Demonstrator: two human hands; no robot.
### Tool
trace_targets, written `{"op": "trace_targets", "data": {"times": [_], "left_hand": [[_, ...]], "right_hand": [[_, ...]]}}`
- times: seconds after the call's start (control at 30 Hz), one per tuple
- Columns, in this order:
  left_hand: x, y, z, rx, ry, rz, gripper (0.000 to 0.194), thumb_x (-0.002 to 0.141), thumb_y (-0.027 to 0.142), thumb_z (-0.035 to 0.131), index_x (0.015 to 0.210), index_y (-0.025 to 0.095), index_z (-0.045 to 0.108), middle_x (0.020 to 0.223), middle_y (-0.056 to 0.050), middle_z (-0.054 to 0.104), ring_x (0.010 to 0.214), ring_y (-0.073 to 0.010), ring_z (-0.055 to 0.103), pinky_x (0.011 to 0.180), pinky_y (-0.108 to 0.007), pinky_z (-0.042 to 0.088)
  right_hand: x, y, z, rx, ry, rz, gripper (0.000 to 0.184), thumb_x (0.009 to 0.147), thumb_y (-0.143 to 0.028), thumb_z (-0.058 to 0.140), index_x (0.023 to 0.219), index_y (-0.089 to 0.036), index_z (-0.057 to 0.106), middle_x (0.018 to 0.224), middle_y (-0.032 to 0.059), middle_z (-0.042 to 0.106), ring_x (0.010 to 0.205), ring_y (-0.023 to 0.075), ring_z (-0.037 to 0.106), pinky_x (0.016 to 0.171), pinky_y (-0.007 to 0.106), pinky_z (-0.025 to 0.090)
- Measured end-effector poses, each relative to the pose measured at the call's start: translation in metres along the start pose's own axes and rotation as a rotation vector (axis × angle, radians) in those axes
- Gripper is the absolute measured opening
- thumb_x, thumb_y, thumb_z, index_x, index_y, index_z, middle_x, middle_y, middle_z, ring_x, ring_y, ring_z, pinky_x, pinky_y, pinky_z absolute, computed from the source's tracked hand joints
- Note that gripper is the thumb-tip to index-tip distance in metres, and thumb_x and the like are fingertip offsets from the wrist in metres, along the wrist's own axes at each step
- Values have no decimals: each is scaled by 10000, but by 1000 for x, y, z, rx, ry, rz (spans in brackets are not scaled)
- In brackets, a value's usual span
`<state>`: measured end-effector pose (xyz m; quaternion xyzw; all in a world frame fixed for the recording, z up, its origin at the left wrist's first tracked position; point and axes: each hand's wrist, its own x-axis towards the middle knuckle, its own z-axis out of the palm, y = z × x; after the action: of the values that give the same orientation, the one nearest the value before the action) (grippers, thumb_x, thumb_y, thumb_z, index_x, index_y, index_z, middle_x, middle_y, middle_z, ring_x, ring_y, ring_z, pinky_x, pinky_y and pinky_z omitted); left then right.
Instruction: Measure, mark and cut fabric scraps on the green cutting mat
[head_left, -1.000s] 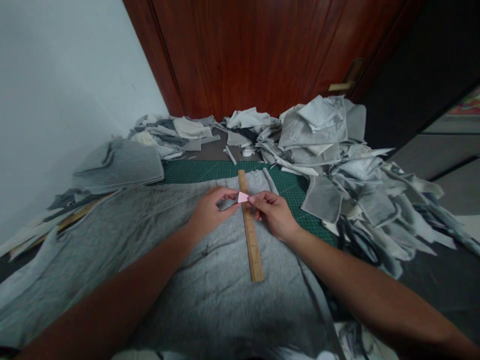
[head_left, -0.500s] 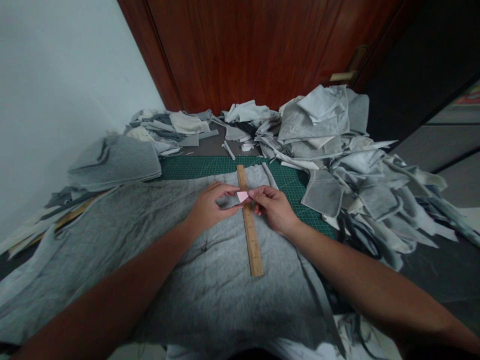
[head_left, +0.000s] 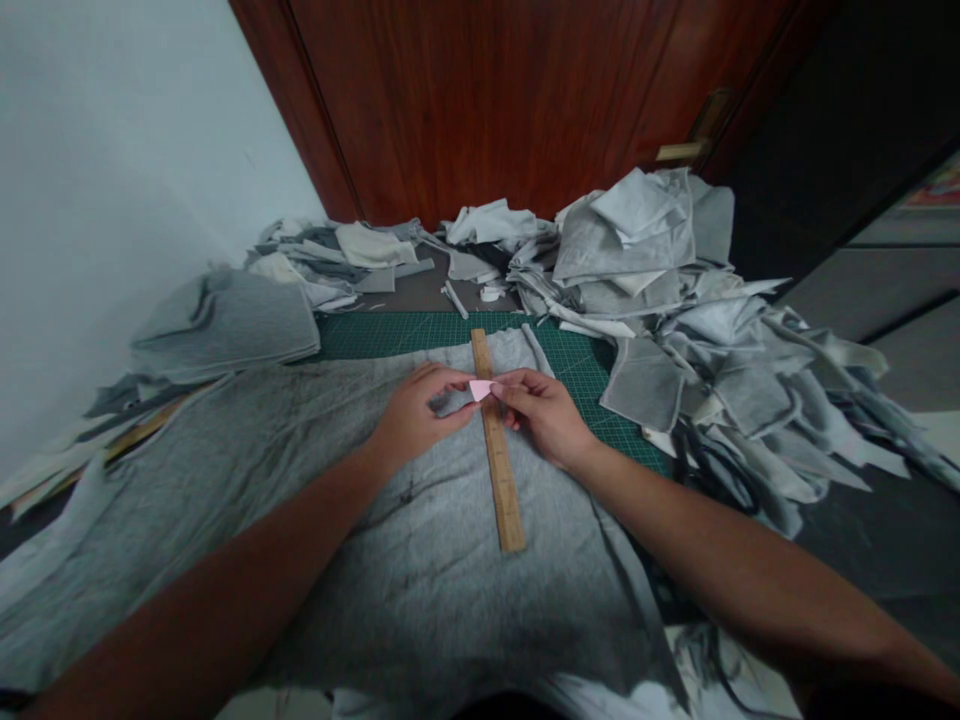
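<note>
A: The pink piece (head_left: 479,390) is pinched at its right tip by thumb and forefinger of the right hand (head_left: 545,412)! And the left?

B: Its wide left edge is framed by the left hand (head_left: 420,412), thumb and forefinger curved apart, tips by the two corners; whether they are pressed on it cannot be told.

A: Position?

B: It's held over the far part of the wooden ruler (head_left: 504,485), which is laid lengthwise on the grey cloth (head_left: 322,430).

A: And room at the edges?

B: A broad stretch of cloth is left bare beyond the ruler's left edge; a narrower one is seen on the right. The far edge is bordered by the green mat (head_left: 367,335), whose right side is crowded by the scrap pile (head_left: 649,240).
</note>
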<state>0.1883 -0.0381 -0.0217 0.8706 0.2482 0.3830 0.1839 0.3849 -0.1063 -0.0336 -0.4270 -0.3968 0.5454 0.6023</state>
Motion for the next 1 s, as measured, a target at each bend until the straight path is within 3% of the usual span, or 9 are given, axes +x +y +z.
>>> {"op": "trace_targets", "data": {"times": [0.37,0.83,1.0], "left_hand": [[3,-3,-1,-38,-55,4,110,965,280,671,1036,223,734,962,-25,751,944,-191,673,897,-351,514],[2,0,1,-89,-41,-35,97,956,297,680,936,225,741,875,-13,732,854,-176,665,848,-339,513],[3,1,3,-94,-25,-110,146,954,339,681,902,214,736,857,-15,714,837,-170,653,781,-306,503]], "right_hand": [[0,1,-1,24,23,16,311,698,-436,881,819,-180,752,615,-22,640,498,81,494,491,223,367],[2,2,-1,17,20,22,384,662,-439,906,893,-180,741,622,-37,642,505,79,512,479,216,365],[3,2,-2,11,-2,41,424,637,-477,924,862,-175,729,632,-33,648,510,74,511,487,210,368]]}}
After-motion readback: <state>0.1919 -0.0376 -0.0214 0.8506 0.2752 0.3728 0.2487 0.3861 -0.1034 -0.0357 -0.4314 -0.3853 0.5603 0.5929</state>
